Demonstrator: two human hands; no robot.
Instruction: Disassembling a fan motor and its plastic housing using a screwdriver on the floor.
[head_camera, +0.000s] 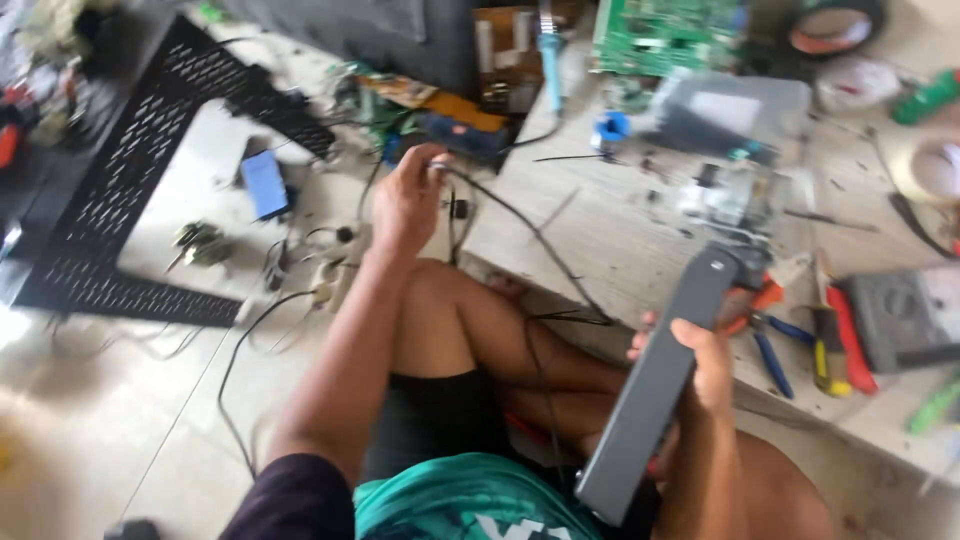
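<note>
Nearest, a teal shirt hem and dark shorts over bare folded legs, seated on a pale glossy tiled floor (120, 440). Just above, right hand (700, 360) wrapped round a long flat grey slab (655, 385), smooth matte plastic or metal with rounded corners, held slanted from lower left to upper right, its top end over the table edge. Thin black cable (530, 240), rubbery and slack, curving from beside the knee up toward the left hand (408, 200), closed in a pinch on the cable's end, arm stretched forward over the floor.

Right of the slab, on a pale wood-grain table (610, 230): blue-handled pliers (770, 350), a yellow-and-black handled tool (825, 350), a red-handled one (850, 345), and a dark boxy meter (900, 320) with a round dial. Behind the slab's tip, a blurred cluster of small metal parts (730, 195).

On the floor left of the left hand, a white power strip (330, 275) with tangled cords, a small copper-wound part (200, 240), a blue-screened phone (265, 182). Further left, a black perforated metal frame (140, 170), angular, with rows of slots.

Farthest: a green circuit board (660, 35), a matte grey box (740, 105), a blue-handled soldering iron (550, 55), a small blue spool (612, 128), a dark roll of tape (835, 28).
</note>
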